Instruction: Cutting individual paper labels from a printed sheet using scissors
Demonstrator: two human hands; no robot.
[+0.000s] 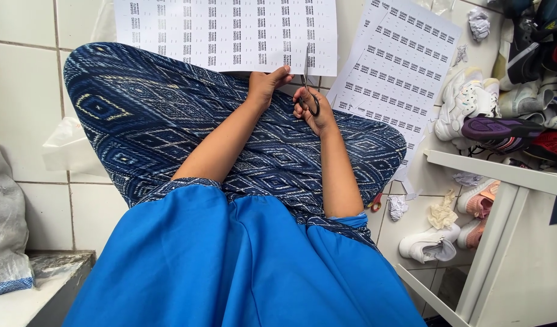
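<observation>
The fingers (277,77) of the left hand (265,88) pinch the lower edge of a white printed sheet (230,33), thumb on top, while the fingers of the right hand (311,109) are threaded through the black loops of a pair of scissors (308,85), closed around the handles.

At the left of the frame lies a white tiled floor (24,72) with dark grout lines, a grey sack (6,212) at the lower left edge and a crumpled clear plastic bag (63,145) beside the knee. The lap, draped in dark blue patterned cloth (169,121), fills the middle, with a plain bright blue garment (230,266) below it.

The sheet sits at the top centre, resting across the knee; it is covered in rows of small dark printed labels set in a regular grid. The scissor blades point upward into its lower edge, just right of the left thumb. Whether the blades stand apart or together is too small to tell.

Both forearms reach up the frame from the lower middle, bare, meeting at the sheet's lower edge with the hands just beside each other.

To the right, more label sheets (405,66) lie fanned on the floor. Further right is a heap of sports shoes (502,103) in white, purple and red, crumpled paper scraps (442,212), and a white wooden frame (502,230) at the lower right.
</observation>
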